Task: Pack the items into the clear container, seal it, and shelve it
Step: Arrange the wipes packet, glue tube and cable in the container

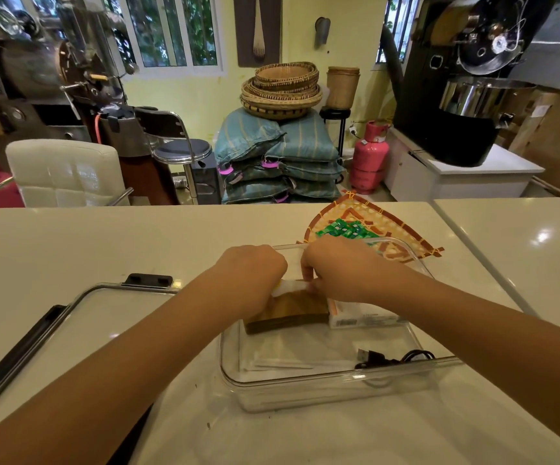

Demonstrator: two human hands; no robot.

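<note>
Both hands, left (251,273) and right (335,270), pinch the brown packet (288,313); lower it flat into the clear container (305,391), mid-frame.

Beyond the hands, past the far edge of the pale glossy counter (70,250), stands a yellow wall (188,92) with a white-framed window (171,31) showing green foliage. Straight ahead, woven baskets (282,90) sit stacked on striped teal sacks (278,156). Just right of those is a pink gas cylinder (371,157). Far right, a black roasting machine (466,78) rests on a white cabinet (456,177). Ahead to the left are a chrome stool (181,151) and a white padded chair (65,172). Ceiling lights glint on the counter.
</note>
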